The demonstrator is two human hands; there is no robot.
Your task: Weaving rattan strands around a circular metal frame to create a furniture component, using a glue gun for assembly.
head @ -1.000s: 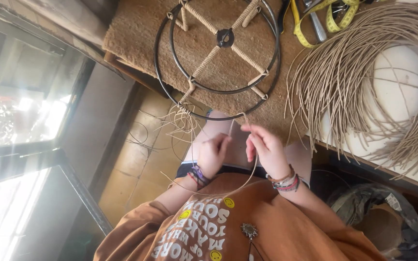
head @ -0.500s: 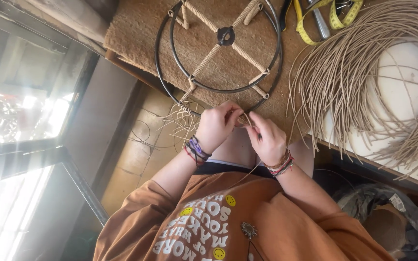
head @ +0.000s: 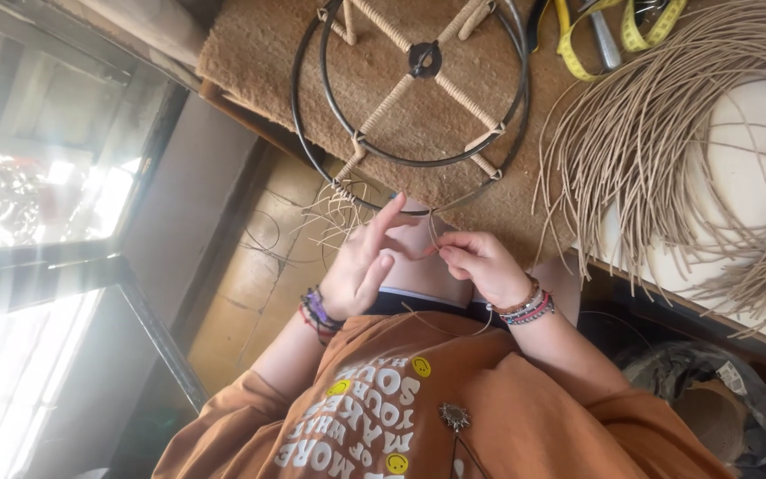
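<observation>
Head view, and it's flipped, so our torso sits at the bottom of the frame. Our left hand (head: 361, 266) is next to the near edge of the metal ring frame (head: 418, 89), fingers mostly stretched out and spread, index tip pointing up toward the outer hoop. Our right hand (head: 480, 263) is just beside it with fingertips pinched together on a thin strand of tan cord (head: 432, 232) that runs up to the hoop. The two hands nearly touch at the fingertips.

The frame is two dark round hoops, one inside the other, joined by four spokes wrapped tight in pale cord, with a small dark hub in the middle. Loose frayed cord ends (head: 334, 213) stick out where one spoke meets the outer hoop, right by our left hand.

It all lies on a coarse brown woven mat (head: 259, 44) over the table (head: 760, 142). A big loose bundle of the same tan cord (head: 667, 133) fans across the table's pale top, well to the side of our right hand. A yellow measuring tape (head: 636, 35) lies at the far edge.

Beaded bracelets on both wrists, orange shirt below.
</observation>
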